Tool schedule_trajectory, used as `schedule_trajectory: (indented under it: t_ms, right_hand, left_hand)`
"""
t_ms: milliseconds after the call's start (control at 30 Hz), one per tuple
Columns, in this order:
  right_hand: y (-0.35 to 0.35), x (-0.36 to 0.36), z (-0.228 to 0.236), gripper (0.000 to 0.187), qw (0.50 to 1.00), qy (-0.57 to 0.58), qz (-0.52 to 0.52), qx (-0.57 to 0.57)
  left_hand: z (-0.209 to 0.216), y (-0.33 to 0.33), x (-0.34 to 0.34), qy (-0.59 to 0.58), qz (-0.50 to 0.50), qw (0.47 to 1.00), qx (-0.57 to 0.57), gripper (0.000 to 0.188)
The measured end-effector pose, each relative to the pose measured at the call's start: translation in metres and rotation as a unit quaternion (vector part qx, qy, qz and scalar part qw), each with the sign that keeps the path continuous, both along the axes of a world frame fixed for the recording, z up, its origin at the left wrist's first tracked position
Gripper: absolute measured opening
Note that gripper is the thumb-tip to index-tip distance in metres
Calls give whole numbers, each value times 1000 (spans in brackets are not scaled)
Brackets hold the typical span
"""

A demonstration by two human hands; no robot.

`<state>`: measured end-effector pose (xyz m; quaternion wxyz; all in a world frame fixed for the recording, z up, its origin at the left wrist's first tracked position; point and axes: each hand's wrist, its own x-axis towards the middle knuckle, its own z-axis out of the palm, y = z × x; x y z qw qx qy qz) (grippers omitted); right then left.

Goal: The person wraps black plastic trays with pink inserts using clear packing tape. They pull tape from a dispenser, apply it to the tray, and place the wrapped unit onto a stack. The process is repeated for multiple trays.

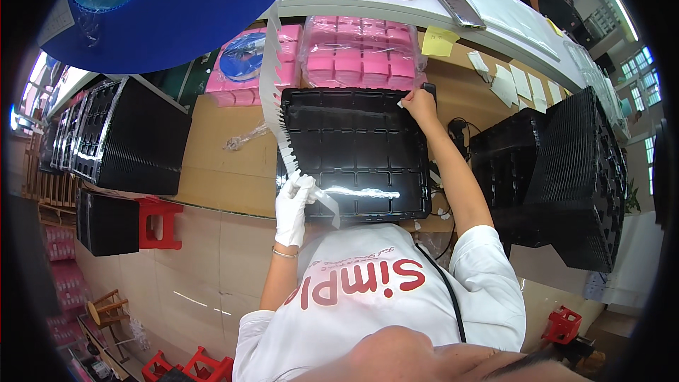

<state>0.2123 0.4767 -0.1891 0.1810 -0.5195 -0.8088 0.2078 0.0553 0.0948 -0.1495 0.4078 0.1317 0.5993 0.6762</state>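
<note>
In front of me lies a black plastic tray (343, 150) with a grid of shallow compartments. A long white strip (271, 92) with a notched edge runs down along the tray's left side. My left hand (292, 201), in a white glove, is closed on this strip near the tray's front left corner, and a loose end hangs past the fingers. My bare right hand (421, 106) reaches to the tray's far right corner. Its fingers pinch a small white piece (402, 103), which looks like a label, at the tray's edge.
Stacks of black trays stand at left (145, 134) and right (569, 177). Pink compartmented trays (361, 56) in clear film sit behind the work tray. A big blue disc (191, 21) overhangs the far left. White slips (503, 86) lie at the far right, a red stool (159, 223) at left.
</note>
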Motion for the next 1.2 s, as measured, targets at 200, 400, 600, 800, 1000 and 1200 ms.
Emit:
schedule_trajectory:
  t_ms: [200,400,600,800,1000,1200]
  right_hand:
    - [0,8,5,18,996,41,63,-54]
    - [-52,57,20,5,767,470,104,-425]
    - [-167,47,24,16,569,562,87,-594]
    - [-247,17,46,16,789,375,100,-477]
    - [-257,25,58,8,917,323,151,-180]
    - [-267,65,68,14,861,371,77,-338]
  left_hand:
    - [3,2,3,9,19,1000,1,29]
    - [13,2,9,-31,17,999,-1,30]
    - [6,15,29,-96,-55,994,5,21]
    - [18,25,40,-101,-111,989,-4,15]
    - [33,30,44,-127,-102,987,-12,21]
    - [22,35,47,-36,-105,993,-47,18]
